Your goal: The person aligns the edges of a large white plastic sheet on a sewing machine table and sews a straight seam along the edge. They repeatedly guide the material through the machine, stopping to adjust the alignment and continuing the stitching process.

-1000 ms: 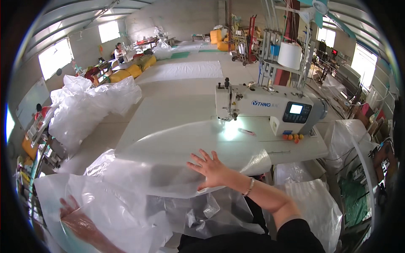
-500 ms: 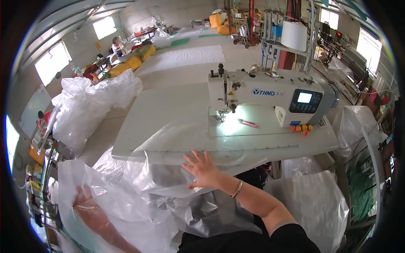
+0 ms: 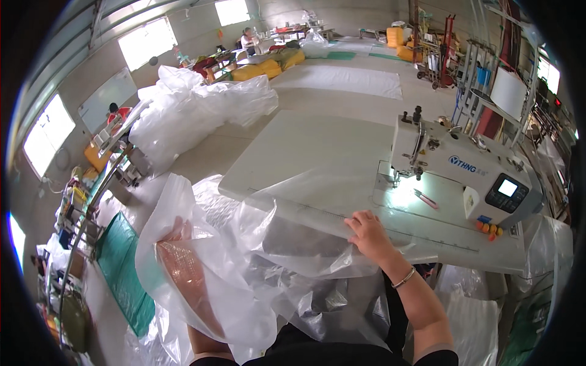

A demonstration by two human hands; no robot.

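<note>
A large clear plastic sheet [image 3: 293,244] is bunched across my lap and over the near edge of the white sewing table [image 3: 317,140]. My left hand [image 3: 177,230] is under the film at the left, seen through it with its fingers stretched out and lifting a fold. My right hand [image 3: 369,233] rests at the table's front edge, on the plastic, with its fingers curled together. The film under those fingers is partly hidden. Beyond that hand, to the right, stands a white sewing machine [image 3: 458,155], its lamp lit at the needle. A pink-handled cutter [image 3: 425,198] lies beside the needle.
Small orange balls [image 3: 490,229] sit by the machine's base. A ruler strip [image 3: 427,236] runs along the table front. To the left are a heap of clear plastic [image 3: 195,110] and a green sheet [image 3: 124,274]. A white thread cone [image 3: 508,91] stands behind the machine. Two people sit farther off.
The view has swung left, so the table and machine sit farther right. My right hand's spread fingers have drawn together at the table edge. My left hand stays under the plastic.
</note>
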